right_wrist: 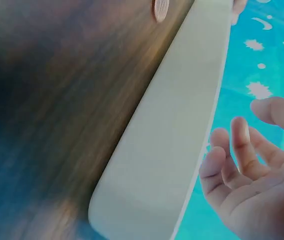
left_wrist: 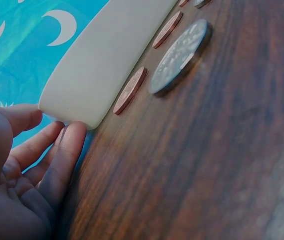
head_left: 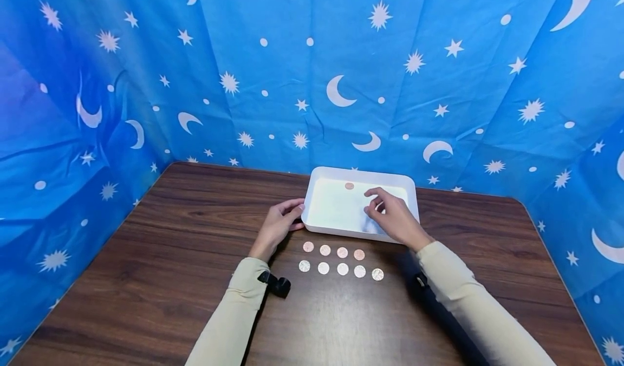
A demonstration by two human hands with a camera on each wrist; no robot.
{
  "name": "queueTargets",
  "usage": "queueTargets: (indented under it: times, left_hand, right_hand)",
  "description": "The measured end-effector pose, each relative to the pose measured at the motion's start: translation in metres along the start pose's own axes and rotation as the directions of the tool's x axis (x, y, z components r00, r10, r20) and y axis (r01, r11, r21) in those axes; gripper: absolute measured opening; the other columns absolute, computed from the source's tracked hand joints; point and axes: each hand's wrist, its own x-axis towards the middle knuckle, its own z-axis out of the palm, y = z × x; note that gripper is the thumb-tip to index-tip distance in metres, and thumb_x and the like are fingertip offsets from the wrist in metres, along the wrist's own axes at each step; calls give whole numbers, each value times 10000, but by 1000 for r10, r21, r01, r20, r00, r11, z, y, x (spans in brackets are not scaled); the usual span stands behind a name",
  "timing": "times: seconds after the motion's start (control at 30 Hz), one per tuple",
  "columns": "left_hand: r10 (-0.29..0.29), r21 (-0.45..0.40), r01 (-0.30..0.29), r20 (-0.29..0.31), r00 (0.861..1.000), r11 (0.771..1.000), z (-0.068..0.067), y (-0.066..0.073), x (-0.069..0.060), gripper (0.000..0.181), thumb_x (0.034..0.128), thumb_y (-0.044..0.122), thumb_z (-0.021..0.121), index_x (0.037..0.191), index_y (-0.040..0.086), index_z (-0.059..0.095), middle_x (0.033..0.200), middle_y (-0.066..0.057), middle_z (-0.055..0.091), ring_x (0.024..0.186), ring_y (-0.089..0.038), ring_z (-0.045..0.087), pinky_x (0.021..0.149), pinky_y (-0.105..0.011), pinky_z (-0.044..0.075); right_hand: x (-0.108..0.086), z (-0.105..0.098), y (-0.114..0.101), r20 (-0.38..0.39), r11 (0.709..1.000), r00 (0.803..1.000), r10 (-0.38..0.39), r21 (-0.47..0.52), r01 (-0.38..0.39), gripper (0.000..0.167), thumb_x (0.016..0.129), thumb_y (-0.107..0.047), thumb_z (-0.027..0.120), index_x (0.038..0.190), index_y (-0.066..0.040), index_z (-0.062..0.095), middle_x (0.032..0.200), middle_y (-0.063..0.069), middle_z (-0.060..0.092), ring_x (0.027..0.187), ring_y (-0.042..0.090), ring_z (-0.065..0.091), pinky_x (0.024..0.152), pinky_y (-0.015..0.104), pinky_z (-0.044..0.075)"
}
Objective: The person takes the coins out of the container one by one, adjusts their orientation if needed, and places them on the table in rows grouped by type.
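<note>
A white rectangular tray (head_left: 312,227) lies near the back of the table. My left hand (head_left: 279,225) grips its left end, with the thumb at the rim and the fingers against the corner, as the left wrist view (left_wrist: 32,170) confirms. Over the tray's right half hovers my right hand (head_left: 394,217), fingers loosely bent, thumb and forefinger apart, nothing seen between them. One copper coin (head_left: 349,185) lies inside the tray near its far wall. In front of the tray are a row of several copper coins (head_left: 325,250) and, nearer, a row of several silver coins (head_left: 343,269).
The dark wood table (head_left: 161,279) extends to both sides and toward me. Behind and beside it hangs a blue cloth (head_left: 292,63) with white moons and stars. A black wrist camera (head_left: 279,286) sits on the left sleeve, close to the silver row.
</note>
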Motion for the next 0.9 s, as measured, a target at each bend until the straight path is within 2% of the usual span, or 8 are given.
queueTargets:
  times: [0.1,0.23,0.33,0.43,0.6,0.67,0.8,0.9]
  left_hand:
    - [-3,6,3,-2,1000,1000,-1,-1,1,367,1084,130,599,1413,-28,634,1371,-253,629,1128,-220,654,791,-214,638]
    - [-4,6,4,-14,1000,1000,-2,-1,1,363,1084,131,600,1411,-23,638,1364,-243,634,1107,-208,652,781,-207,636]
    - [-8,6,8,-18,1000,1000,-3,-2,1,359,1085,136,601,1410,-11,644,1362,-233,637,1093,-196,655,783,-208,637]
    - [-9,3,9,-13,1000,1000,-3,-4,2,358,1085,137,603,1410,-8,645,1369,-235,635,1095,-190,657,793,-209,636]
    - [0,1,0,-3,1000,1000,-1,-4,2,370,1086,150,607,1415,-15,639,1381,-245,628,1100,-183,660,808,-204,632]
    - [2,2,-2,-1,1000,1000,0,-3,2,372,1086,153,607,1416,-16,638,1379,-247,627,1095,-179,659,810,-201,630]
    - [-1,6,1,-2,1000,1000,0,-2,2,367,1086,149,609,1413,-13,642,1366,-244,632,1069,-159,658,797,-195,629]
    - [-1,8,1,-4,1000,1000,-1,-2,2,365,1085,144,609,1412,-14,643,1356,-243,635,1051,-146,659,783,-191,629]
  right_hand:
    - [19,6,4,16,999,999,36,-17,-36,373,1029,-103,668,1372,23,592,1040,160,703,961,309,651,847,430,560]
    - [42,15,9,46,996,997,64,-58,-61,430,1036,-108,644,1441,6,551,1204,244,661,1090,383,620,973,531,547]
    - [55,22,14,67,992,995,76,-106,-68,448,1035,-96,634,1468,-20,553,1249,259,645,1138,402,590,1014,543,525]
    - [64,28,19,83,987,992,91,-138,-79,464,1023,-82,639,1480,-44,569,1219,245,654,1124,384,576,1007,527,518]
    - [71,33,24,88,979,989,117,-177,-100,471,983,-50,636,1452,-95,629,1084,219,615,992,343,526,854,479,509]
    - [72,33,25,97,975,987,131,-195,-110,469,980,-48,623,1442,-124,647,1082,205,588,992,337,501,837,474,497]
    - [71,32,25,127,969,983,136,-224,-105,473,988,-34,584,1445,-136,656,1139,212,590,1055,351,499,934,513,502]
    - [69,30,25,151,970,982,116,-228,-79,478,990,-8,571,1448,-112,654,1093,217,614,1029,345,501,978,518,481]
